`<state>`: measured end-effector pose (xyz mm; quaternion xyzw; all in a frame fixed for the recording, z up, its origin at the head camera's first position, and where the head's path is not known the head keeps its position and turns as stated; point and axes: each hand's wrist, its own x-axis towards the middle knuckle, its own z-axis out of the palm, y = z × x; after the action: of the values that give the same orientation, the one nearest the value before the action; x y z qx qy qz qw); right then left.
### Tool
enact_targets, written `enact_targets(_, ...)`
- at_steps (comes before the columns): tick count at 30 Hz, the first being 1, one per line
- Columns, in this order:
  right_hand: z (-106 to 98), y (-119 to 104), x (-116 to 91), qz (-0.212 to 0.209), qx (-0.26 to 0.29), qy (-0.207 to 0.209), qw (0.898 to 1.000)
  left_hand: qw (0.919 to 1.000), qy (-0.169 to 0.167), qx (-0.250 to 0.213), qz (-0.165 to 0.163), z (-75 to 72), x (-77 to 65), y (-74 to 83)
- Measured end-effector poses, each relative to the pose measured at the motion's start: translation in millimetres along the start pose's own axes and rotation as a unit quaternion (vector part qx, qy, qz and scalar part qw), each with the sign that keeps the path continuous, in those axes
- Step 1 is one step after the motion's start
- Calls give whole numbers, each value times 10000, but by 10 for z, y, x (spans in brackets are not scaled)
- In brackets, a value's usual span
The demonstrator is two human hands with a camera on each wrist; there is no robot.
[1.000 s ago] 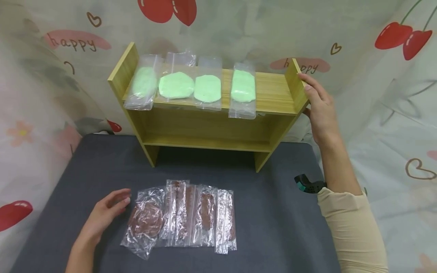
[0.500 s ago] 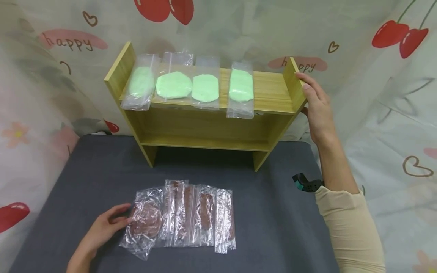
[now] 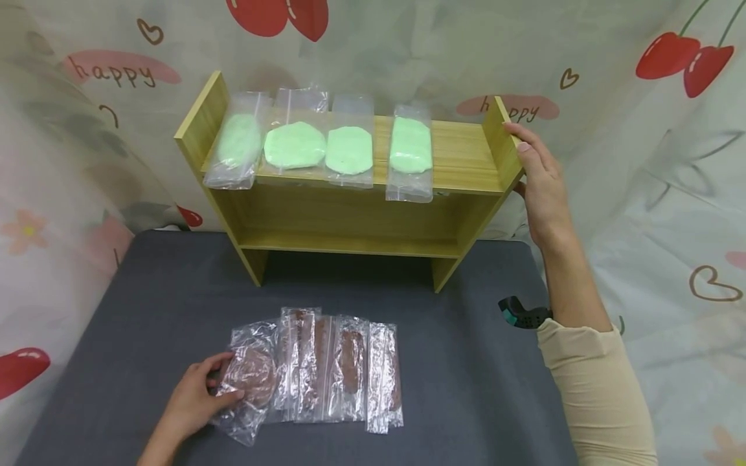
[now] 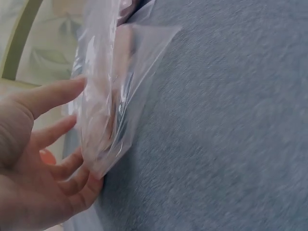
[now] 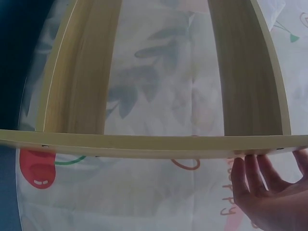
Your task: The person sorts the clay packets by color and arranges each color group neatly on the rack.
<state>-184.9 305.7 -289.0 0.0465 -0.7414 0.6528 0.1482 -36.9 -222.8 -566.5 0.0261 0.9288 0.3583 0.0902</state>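
On the near left of the table, my left hand (image 3: pixel 195 401) pinches the left edge of a clear plastic bag (image 3: pixel 252 372) that contains a flat round brown piece. Its thumb (image 3: pixel 233 396) lies over the bag; in the left wrist view the fingers curl at the bag's edge. My right hand (image 3: pixel 544 184) grips the right side panel of a small wooden shelf (image 3: pixel 350 223), thumb on the front edge, other fingers partly hidden behind. Several bags with pale green slabs, one of them this green slab (image 3: pixel 410 145), lie along the top board and overhang its front.
Right of the held bag, several clear bags with brown strips, such as this bag (image 3: pixel 351 366), lie side by side on the grey table (image 3: pixel 466 388). A patterned curtain (image 3: pixel 408 52) hangs close behind the shelf. A black device (image 3: pixel 524 314) sits at my right forearm.
My left hand has moved right, from beside the round brown piece's bag onto its left edge, and now pinches it. The right hand stays on the shelf's side panel.
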Motion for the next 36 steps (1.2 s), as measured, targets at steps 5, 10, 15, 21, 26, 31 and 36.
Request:
enact_targets(5,9,2,-3,-18,-22,24,10000,9989,-9,413,-223,75,9,44)
enact_targets(10,17,5,-10,-33,-94,16,9999,9976,107,614,-308,110,-2,66)
enact_targets(15,18,15,-7,-94,-150,15,9998,9964,647,517,158,135,-12,49)
enact_targets(21,22,25,-6,-121,-104,28,9999,9952,857,253,390,176,-26,21)
enact_targets(26,13,30,-4,-143,-71,34,9999,9932,1013,44,568,212,-28,-3)
enact_targets(31,14,41,3,-164,-22,26,9999,9915,1074,-289,669,224,-26,-42)
enact_targets(36,23,36,1,-147,-59,34,9999,9898,941,-878,612,216,-39,-71)
